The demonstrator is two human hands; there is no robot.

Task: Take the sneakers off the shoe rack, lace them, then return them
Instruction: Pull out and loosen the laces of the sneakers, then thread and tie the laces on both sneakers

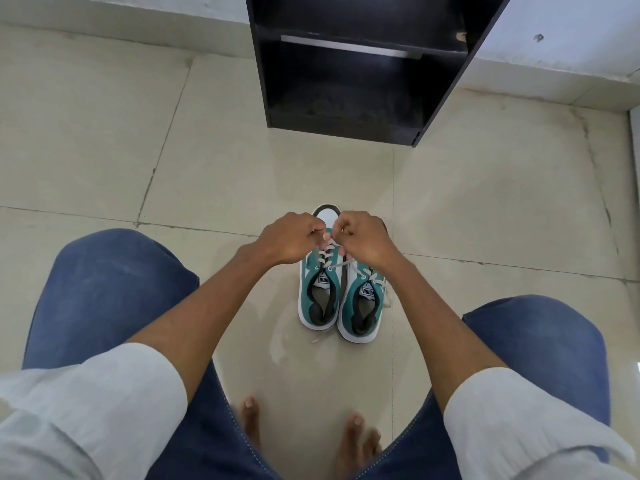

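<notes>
Two teal and white sneakers stand side by side on the tiled floor, heels toward me. Over the toe half of the left sneaker (320, 299) my left hand (289, 237) and my right hand (363, 237) hover close together, each pinching an end of its white lace (325, 254). The right sneaker (362, 306) sits untouched, its lace ends trailing off to the right side. My hands hide most of the left sneaker's front. The black shoe rack (346, 64) stands beyond the sneakers, its shelves bare.
I crouch with blue-jeaned knees (104, 289) either side and bare feet (353, 441) below the sneakers. A white wall (554, 36) runs behind the rack. Beige floor tiles (207, 168) stretch between the sneakers and the rack.
</notes>
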